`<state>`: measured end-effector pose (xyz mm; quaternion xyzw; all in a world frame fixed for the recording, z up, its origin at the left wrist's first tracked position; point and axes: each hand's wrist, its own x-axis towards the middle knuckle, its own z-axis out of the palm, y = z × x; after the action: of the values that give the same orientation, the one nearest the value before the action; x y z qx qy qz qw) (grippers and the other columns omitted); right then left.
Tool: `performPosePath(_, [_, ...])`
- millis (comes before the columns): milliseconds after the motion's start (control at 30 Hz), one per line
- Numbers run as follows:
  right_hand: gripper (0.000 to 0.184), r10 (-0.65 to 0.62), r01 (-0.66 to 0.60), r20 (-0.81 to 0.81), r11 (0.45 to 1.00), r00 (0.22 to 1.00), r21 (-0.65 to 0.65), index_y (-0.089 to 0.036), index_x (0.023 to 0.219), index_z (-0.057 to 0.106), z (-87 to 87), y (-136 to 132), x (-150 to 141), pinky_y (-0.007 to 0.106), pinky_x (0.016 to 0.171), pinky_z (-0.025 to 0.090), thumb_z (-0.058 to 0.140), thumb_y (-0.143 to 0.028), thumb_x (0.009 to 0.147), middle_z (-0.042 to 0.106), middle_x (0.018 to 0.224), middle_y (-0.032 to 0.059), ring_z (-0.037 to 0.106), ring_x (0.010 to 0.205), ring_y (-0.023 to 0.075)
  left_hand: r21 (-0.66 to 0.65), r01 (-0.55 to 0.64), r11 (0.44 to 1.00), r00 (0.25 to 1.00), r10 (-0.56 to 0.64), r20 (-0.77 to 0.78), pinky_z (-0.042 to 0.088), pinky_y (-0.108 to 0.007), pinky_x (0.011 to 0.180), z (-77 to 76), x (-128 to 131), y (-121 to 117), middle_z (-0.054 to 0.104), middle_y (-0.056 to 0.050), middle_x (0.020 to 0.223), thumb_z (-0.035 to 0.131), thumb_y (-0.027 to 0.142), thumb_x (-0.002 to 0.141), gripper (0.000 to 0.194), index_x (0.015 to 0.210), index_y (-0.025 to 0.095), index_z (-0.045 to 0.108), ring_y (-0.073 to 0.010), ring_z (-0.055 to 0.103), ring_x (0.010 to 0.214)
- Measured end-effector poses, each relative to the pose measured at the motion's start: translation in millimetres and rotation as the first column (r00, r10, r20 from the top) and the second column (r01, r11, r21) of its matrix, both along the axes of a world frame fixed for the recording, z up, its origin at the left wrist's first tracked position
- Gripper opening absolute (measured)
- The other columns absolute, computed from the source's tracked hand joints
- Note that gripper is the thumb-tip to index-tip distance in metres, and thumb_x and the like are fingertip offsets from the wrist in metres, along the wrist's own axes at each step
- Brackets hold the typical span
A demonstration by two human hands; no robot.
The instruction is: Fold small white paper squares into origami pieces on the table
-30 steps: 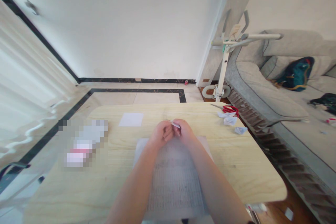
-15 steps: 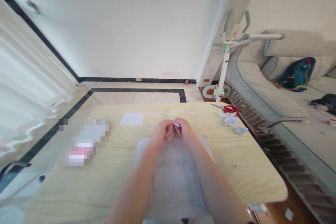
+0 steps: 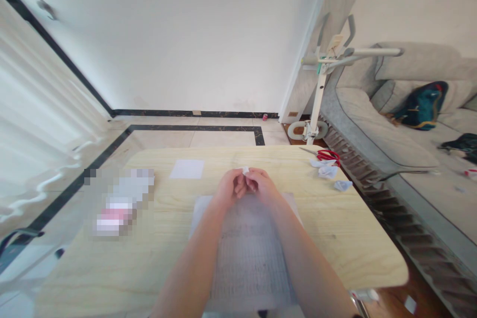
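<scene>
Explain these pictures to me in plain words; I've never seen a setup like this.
There is no machine here: these are a person's bare hands, seen from a camera worn on their head, looking forward and down. The left hand and right hand meet, fingers closed around a small white piece, apparently paper. On the wooden table, a large marked sheet lies beneath the forearms. A plain white sheet is to the left; red-handled scissors and crumpled or folded white pieces are to the right.
</scene>
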<state>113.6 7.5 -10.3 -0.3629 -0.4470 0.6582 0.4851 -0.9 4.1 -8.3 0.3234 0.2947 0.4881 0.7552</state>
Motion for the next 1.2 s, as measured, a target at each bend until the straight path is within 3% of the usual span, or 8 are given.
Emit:
performPosePath(300, [0.025, 0.031, -0.031, -0.025, 0.999, 0.999, -0.011, -0.018, 0.047, 0.048, 4.3, -2, 1, 0.025, 0.043, 0.015, 0.057, -0.031, 0.066, 0.036, 0.041, -0.0051, 0.028, 0.039, 0.0075, -0.033, 0.061, 0.998, 0.991, -0.056, 0.119, 0.020, -0.019, 0.030, -1.3, -3, 1, 0.028, 0.006, 0.032, 0.047, 0.029, 0.077, 0.035, 0.045, 0.017, 0.038, -0.0061, 0.028, 0.025])
performPosePath(533, [0.032, -0.027, 0.026, -0.022, 1.000, 0.999, -0.015, -0.018, 0.042, 0.046, -1.2, 0, -2, 0.025, 0.042, 0.016, 0.054, -0.034, 0.069, 0.037, 0.038, -0.0040, 0.028, 0.037, 0.0083, -0.028, 0.035, 0.999, 0.998, -0.034, 0.051, 0.019, -0.019, 0.032, -3.4, 0, 2, 0.026, 0.006, 0.031, 0.049, 0.028, 0.075, 0.040, 0.040, 0.018, 0.032, -0.0052, 0.027, 0.026])
performPosePath(933, [0.026, -0.131, 0.128, -0.055, 0.990, 0.990, -0.059, -0.018, 0.045, 0.045, -19.5, 7, -4, 0.024, 0.042, 0.018, 0.056, -0.027, 0.067, 0.038, 0.041, -0.0047, 0.029, 0.040, 0.0078, 0.005, 0.027, 1.000, 1.000, -0.027, 0.007, 0.019, -0.021, 0.035, -11.2, 2, 1, 0.026, 0.006, 0.033, 0.050, 0.030, 0.076, 0.040, 0.041, 0.018, 0.034, -0.0057, 0.029, 0.029])
performPosePath(1200, [0.029, -0.112, 0.112, -0.031, 0.993, 0.993, -0.025, -0.019, 0.044, 0.041, -14.0, 4, -7, 0.024, 0.042, 0.018, 0.055, -0.030, 0.067, 0.034, 0.039, -0.0057, 0.028, 0.039, 0.0081, -0.045, -0.017, 0.999, 0.999, 0.019, 0.039, 0.017, -0.020, 0.034, -10.9, 1, 3, 0.022, 0.008, 0.034, 0.055, 0.030, 0.072, 0.039, 0.044, 0.019, 0.028, -0.0050, 0.025, 0.028])
